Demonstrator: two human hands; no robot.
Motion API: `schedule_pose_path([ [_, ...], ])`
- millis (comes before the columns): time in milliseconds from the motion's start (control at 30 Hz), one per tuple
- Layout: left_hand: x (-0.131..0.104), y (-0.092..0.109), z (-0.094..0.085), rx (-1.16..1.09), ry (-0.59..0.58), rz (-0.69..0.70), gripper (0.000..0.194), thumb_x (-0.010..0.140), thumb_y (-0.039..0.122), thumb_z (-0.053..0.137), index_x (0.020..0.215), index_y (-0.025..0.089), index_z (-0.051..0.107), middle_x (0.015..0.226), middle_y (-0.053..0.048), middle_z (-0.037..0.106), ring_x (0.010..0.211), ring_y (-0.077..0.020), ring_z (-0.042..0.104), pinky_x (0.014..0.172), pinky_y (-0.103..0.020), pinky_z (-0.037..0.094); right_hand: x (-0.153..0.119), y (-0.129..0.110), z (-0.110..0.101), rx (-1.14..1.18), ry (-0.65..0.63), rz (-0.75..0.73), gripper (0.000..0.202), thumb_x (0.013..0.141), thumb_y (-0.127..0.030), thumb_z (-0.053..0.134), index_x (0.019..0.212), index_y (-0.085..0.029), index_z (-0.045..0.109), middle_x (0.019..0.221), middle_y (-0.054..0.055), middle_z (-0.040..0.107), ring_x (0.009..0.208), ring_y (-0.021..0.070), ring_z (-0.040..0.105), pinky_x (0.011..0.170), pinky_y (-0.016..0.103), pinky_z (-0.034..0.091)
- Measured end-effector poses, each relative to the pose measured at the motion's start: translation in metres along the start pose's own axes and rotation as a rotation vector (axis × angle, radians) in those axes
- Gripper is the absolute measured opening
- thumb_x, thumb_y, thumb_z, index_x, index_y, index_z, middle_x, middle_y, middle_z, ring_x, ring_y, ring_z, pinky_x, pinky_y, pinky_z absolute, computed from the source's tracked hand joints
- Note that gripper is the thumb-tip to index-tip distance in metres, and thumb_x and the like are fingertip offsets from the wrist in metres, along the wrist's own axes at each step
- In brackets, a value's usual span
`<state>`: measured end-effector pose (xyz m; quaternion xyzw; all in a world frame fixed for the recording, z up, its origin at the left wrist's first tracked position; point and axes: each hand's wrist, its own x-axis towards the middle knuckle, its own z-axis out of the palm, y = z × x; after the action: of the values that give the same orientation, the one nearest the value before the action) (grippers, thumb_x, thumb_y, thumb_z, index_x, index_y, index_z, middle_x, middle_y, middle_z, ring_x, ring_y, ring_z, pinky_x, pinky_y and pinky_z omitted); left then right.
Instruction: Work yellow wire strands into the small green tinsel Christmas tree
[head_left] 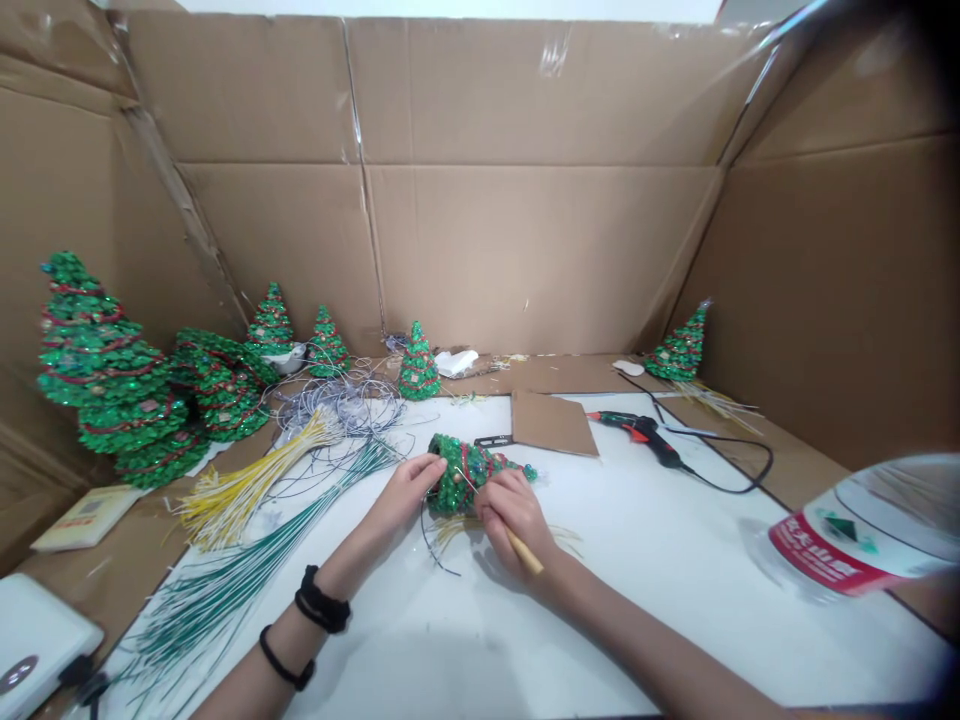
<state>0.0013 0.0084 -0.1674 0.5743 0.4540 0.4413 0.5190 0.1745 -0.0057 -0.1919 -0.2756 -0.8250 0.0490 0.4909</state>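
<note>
While held, tree (469, 475) tip rightward.

Both hands (409, 490) (510, 515) hold a lying beaded tree (469, 470).

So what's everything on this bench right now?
held tree: one, green with red trim, lying on its side at table centre
standing trees: about seven, green and red; five along the left and back, one at back centre, one at far right
yellow wires: one bundle, left of centre
green wires: one bundle, fanned toward front left
grey wires: one tangle, near the back
glue gun: one, green and orange with black cord, right of centre
cardboard piece: one, brown, behind the held tree
bottle: one, clear with red label, front right
table: white, walled by cardboard
left hand: grip on the tree's base, two black bands on the wrist
right hand: on the tree, holding a tan stick
</note>
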Motion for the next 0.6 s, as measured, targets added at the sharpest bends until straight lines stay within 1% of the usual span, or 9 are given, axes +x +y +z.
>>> schedule_pose_path([
  [100,-0.0012,0.0026,0.0,-0.057,-0.013,-0.022,0.032,0.075,0.047,0.058,0.071,0.015,0.058,0.068,0.0,0.055,0.067,-0.0133,0.047,0.064,-0.024,0.037,-0.0006,0.003,0.0008,-0.012,-0.032,-0.063,0.017,0.08,-0.008,0.034,0.07,-0.02,0.042,0.063,0.001,0.05,0.063,0.0158,0.041,0.065,0.032,0.034],
  [200,-0.0014,0.0016,-0.0012,-0.065,-0.011,-0.021,0.032,0.075,0.047,0.058,0.068,0.015,0.057,0.064,0.001,0.052,0.062,-0.0118,0.043,0.06,-0.023,0.034,-0.0002,0.0059,0.0011,-0.093,-0.054,-0.172,0.018,0.078,-0.004,0.035,0.071,-0.02,0.041,0.064,0.002,0.049,0.062,0.016,0.038,0.062,0.031,0.033],
  [300,-0.0018,0.0004,-0.0019,-0.069,-0.013,-0.02,0.032,0.077,0.046,0.057,0.069,0.015,0.056,0.065,0.001,0.05,0.062,-0.0113,0.042,0.06,-0.023,0.033,-0.0001,0.0071,0.0011,-0.183,-0.094,-0.253,0.018,0.076,-0.003,0.036,0.072,-0.02,0.041,0.064,0.002,0.047,0.063,0.0171,0.038,0.061,0.03,0.033],
  [400,-0.0027,0.0016,-0.0016,-0.096,-0.021,-0.033,0.031,0.077,0.045,0.057,0.071,0.015,0.056,0.067,0.001,0.051,0.063,-0.0111,0.042,0.061,-0.023,0.033,-0.0017,0.0077,0.002,-0.23,-0.125,-0.266,0.017,0.077,-0.004,0.036,0.072,-0.019,0.043,0.065,0.003,0.045,0.064,0.0179,0.038,0.059,0.03,0.031],
  [600,-0.0026,0.0038,-0.0011,-0.11,-0.025,-0.048,0.032,0.075,0.046,0.059,0.07,0.015,0.056,0.064,0.002,0.047,0.06,-0.0104,0.039,0.058,-0.023,0.03,-0.0065,0.0096,0.0041,-0.259,-0.193,-0.246,0.018,0.082,-0.008,0.034,0.075,-0.017,0.047,0.067,0.004,0.042,0.065,0.0182,0.035,0.058,0.03,0.031],
])
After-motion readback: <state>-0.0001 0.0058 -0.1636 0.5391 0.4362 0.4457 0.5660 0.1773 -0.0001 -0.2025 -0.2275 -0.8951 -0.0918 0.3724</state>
